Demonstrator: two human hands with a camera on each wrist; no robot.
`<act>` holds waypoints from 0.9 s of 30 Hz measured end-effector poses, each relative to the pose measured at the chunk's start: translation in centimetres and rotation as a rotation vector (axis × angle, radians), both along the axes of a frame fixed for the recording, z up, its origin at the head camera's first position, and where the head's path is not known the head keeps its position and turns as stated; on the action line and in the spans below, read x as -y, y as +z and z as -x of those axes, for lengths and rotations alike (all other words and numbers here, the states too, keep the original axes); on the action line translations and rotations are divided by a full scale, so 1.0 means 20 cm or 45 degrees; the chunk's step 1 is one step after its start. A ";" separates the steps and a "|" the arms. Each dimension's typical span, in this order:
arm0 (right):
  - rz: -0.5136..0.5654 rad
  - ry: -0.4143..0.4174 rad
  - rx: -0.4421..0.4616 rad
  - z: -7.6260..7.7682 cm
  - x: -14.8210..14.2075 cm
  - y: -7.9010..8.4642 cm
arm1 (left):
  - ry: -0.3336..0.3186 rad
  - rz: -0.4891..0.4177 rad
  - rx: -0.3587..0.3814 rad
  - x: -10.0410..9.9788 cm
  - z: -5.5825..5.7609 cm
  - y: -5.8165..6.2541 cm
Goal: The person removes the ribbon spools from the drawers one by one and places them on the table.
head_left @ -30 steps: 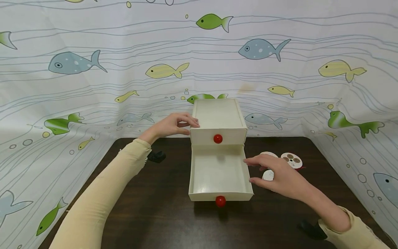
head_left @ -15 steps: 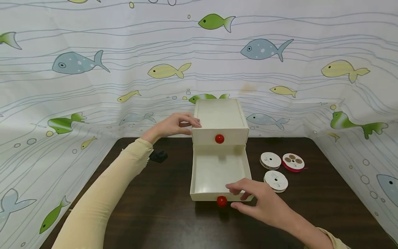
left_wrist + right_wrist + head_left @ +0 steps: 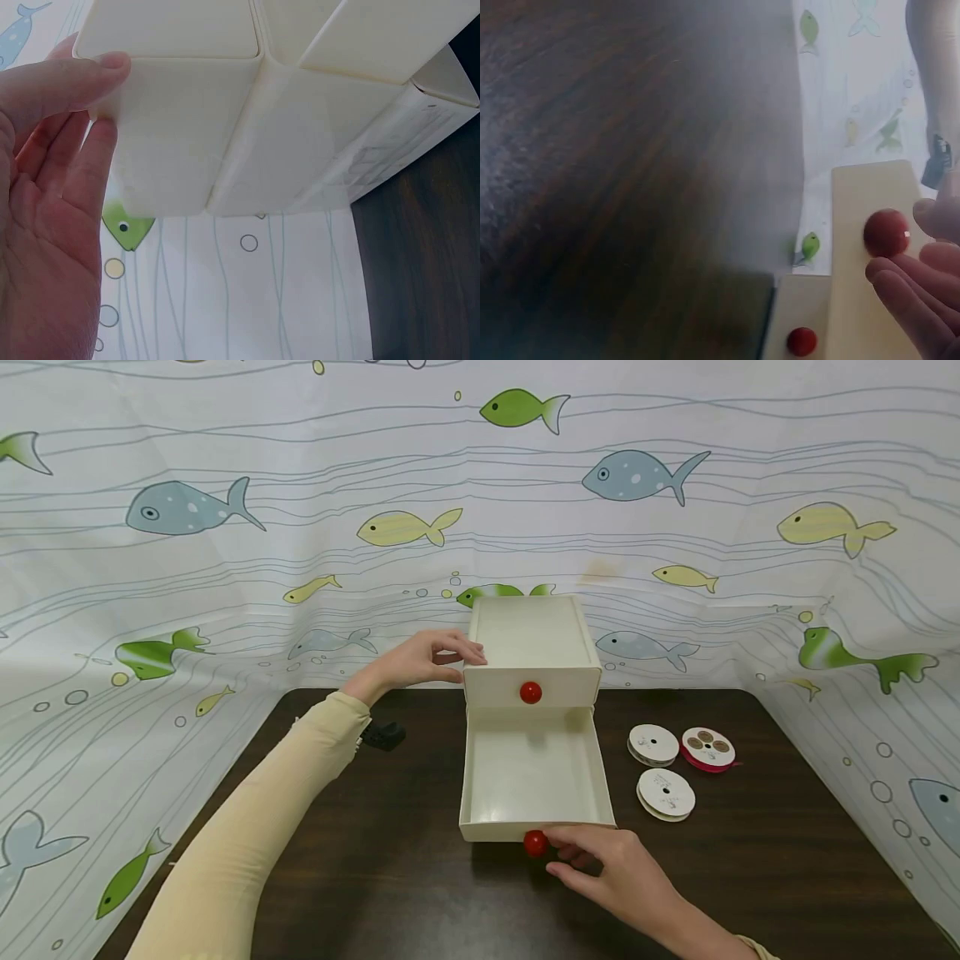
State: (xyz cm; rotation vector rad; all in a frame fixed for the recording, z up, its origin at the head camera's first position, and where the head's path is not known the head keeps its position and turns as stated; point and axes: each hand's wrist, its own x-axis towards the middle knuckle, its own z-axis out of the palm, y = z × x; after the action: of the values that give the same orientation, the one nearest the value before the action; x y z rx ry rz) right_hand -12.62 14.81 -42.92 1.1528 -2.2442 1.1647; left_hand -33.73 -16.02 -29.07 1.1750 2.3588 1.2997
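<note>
A small cream cabinet (image 3: 532, 631) stands on the dark table, with two drawers, one above the other. Its upper drawer (image 3: 491, 689) is pushed in and has a red knob (image 3: 531, 692). The lower drawer (image 3: 532, 768) is pulled far out, with nothing inside it. My left hand (image 3: 420, 660) holds the cabinet's upper left edge; the left wrist view shows the thumb (image 3: 109, 71) against its side. At the lower drawer's red knob (image 3: 886, 232) is my right hand (image 3: 618, 868), index fingertip beside the knob, thumb apart from it.
Three white ribbon spools lie right of the cabinet: one at the back (image 3: 653, 745), one with red ribbon (image 3: 708, 749), and one nearer (image 3: 666, 794). A white sheet printed with fish (image 3: 630, 475) rises behind and at the sides.
My right hand has moved left and toward me, from beside the lower drawer to its red knob, uncovering the spools. My left hand stays on the cabinet's edge.
</note>
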 end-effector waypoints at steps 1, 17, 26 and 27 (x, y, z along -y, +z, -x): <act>0.009 -0.016 0.010 0.00 0.00 -0.01 | -0.002 -0.002 -0.001 0.00 0.00 0.00; 0.025 -0.235 -0.139 0.03 0.05 -0.08 | -0.015 -0.022 -0.005 0.00 0.00 -0.01; 0.012 -0.225 -0.172 0.08 0.04 -0.06 | -0.006 -0.001 -0.004 0.00 0.00 0.00; 0.013 -0.224 -0.166 0.09 0.04 -0.06 | -0.006 0.004 -0.007 0.00 0.00 0.00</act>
State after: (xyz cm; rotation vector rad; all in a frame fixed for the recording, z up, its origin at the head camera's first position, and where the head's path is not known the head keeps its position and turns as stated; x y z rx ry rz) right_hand -14.35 13.96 -44.13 0.9750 -2.1879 1.0017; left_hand -33.82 -16.04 -29.03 1.1844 2.3595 1.2925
